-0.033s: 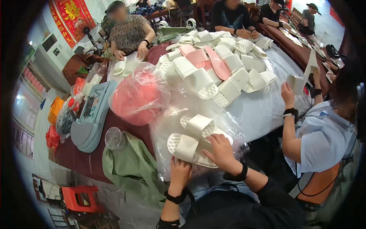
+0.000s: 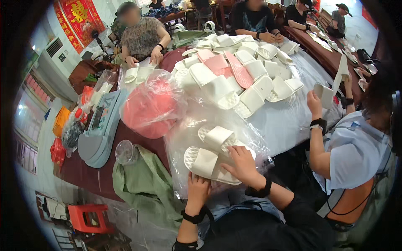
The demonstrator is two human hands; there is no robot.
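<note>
Two cream slide slippers lie side by side on clear plastic at my edge of the table: a nearer slipper (image 2: 202,162) and a farther slipper (image 2: 221,138), toes to the left. My left hand (image 2: 198,188) rests at the near edge of the nearer slipper, fingers stretched out against or beside its strap. Over the heel part of the pair lies my right hand (image 2: 242,165), fingers extended on the farther slipper and thumb towards the nearer one. Neither hand is closed round a slipper. Clear plastic sheeting (image 2: 178,182) spreads under the pair.
Beyond the pair rises a heap of cream slippers (image 2: 217,90) with a few pink slippers (image 2: 240,71). Left stand a bagged pink bundle (image 2: 148,108), a grey scale (image 2: 100,125), a clear tub (image 2: 126,151) and green cloth (image 2: 144,175). A person (image 2: 351,146) at right holds slippers.
</note>
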